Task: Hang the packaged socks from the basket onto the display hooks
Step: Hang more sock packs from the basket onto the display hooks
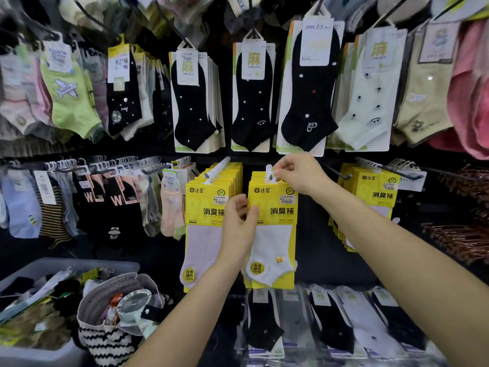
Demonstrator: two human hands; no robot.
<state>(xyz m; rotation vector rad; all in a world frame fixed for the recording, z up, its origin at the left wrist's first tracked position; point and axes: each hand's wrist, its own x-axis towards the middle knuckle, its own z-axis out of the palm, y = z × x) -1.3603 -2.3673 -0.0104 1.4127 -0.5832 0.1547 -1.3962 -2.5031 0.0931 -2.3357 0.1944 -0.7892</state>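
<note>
The yellow sock pack point(272, 223) hung at the front of the middle display hook point(269, 171), a light, flat card likely to bend (so best held by its stiff edges). The left hand point(239, 223) pinched its left edge; the right hand point(299, 174) pinched the hanger tab. The basket point(47, 271) sat well apart, lower left.

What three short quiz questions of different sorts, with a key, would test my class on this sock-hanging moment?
1. True or false: the right hand is at the white plastic hook tip.
2. Which hand pinches the yellow-carded white sock pack at its left edge: A left, B right?
3. Fill in: the grey plastic basket sits at the lower ____ of the view.

Key: 1 true; 2 A, the left hand; 3 left.
</note>
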